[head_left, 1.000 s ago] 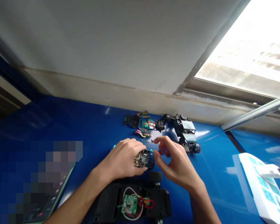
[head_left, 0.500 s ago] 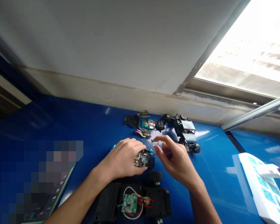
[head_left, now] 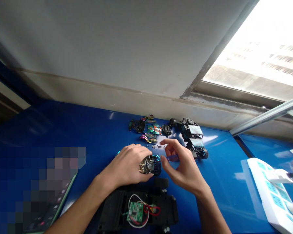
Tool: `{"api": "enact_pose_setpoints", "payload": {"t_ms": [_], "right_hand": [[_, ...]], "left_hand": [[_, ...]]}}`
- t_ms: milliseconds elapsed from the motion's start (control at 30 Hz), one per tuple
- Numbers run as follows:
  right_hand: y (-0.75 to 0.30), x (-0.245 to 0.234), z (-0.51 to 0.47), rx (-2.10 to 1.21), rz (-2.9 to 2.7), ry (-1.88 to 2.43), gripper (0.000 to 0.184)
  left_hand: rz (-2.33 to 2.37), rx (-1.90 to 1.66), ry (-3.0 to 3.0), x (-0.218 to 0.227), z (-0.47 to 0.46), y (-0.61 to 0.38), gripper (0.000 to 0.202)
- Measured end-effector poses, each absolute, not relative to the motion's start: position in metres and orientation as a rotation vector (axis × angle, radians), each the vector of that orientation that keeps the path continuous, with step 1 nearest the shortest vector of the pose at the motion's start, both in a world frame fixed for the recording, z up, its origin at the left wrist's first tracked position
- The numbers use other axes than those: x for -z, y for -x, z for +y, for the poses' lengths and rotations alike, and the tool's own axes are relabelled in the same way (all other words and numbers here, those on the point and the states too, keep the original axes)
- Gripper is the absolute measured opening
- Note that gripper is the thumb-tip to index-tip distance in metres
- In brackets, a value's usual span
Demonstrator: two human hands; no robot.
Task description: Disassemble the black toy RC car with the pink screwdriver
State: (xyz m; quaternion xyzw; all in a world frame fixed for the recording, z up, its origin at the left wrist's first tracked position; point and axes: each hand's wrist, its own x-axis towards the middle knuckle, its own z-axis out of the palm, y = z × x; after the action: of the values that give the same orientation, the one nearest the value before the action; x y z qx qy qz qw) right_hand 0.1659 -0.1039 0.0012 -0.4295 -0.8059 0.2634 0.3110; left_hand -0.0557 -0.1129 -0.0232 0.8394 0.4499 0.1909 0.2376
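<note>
My left hand (head_left: 130, 162) is wrapped over a small toy car (head_left: 150, 165), its dark, mechanical side showing past my fingers. My right hand (head_left: 182, 165) is just to the right of the car, thumb and fingers bent around the purple handle of a screwdriver (head_left: 173, 158). The screwdriver's tip cannot be made out. Below both hands lies a black chassis (head_left: 161, 208) with a green circuit board (head_left: 136, 212) and red and white wires. Beyond my hands are colourful toy car body parts (head_left: 155, 129) and tiny loose screws (head_left: 159, 146).
A larger toy buggy (head_left: 194, 135) stands behind my right hand, near the wall. On the right lies a white power strip (head_left: 271, 195) with plugs in it. A partly blurred device (head_left: 56, 208) is at the lower left of the blue table (head_left: 92, 130).
My right hand has turned slightly, and more of the purple handle shows. My left hand keeps its hold on the toy car. The view has shifted a little.
</note>
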Motion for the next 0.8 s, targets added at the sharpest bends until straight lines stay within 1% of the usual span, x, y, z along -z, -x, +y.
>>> {"api": "enact_pose_setpoints", "payload": {"t_ms": [133, 200, 267, 333, 467, 633, 700, 800], "right_hand": [[-0.1667, -0.0007, -0.1032, -0.718, -2.150, 1.206, 0.013], [-0.1669, -0.0014, -0.1027, -0.738, -2.137, 1.179, 0.015], [-0.1667, -0.0027, -0.1024, -0.760, -2.117, 1.126, 0.024], [-0.1663, -0.0034, -0.1020, -0.784, -2.107, 1.099, 0.027], [-0.1663, -0.0012, -0.1006, -0.899, -2.090, 1.168, 0.016], [-0.1681, 0.0012, -0.0982, -0.972, -2.030, 1.192, 0.012], [-0.1691, 0.0005, -0.0969, -0.961, -1.975, 1.185, 0.011], [-0.1708, -0.0016, -0.0945, -0.948, -1.893, 1.175, 0.011]], "left_hand": [[1.235, -0.524, -2.301, 0.0246, -0.1126, 0.0559, 0.033], [1.235, -0.523, -2.298, 0.0248, -0.1125, 0.0560, 0.034], [1.237, -0.519, -2.294, 0.0249, -0.1127, 0.0562, 0.036], [1.241, -0.517, -2.289, 0.0251, -0.1132, 0.0565, 0.038], [1.245, -0.528, -2.292, 0.0257, -0.1140, 0.0566, 0.040], [1.248, -0.519, -2.300, 0.0261, -0.1135, 0.0564, 0.039], [1.252, -0.514, -2.298, 0.0263, -0.1134, 0.0572, 0.047], [1.261, -0.510, -2.304, 0.0254, -0.1138, 0.0596, 0.070]]}}
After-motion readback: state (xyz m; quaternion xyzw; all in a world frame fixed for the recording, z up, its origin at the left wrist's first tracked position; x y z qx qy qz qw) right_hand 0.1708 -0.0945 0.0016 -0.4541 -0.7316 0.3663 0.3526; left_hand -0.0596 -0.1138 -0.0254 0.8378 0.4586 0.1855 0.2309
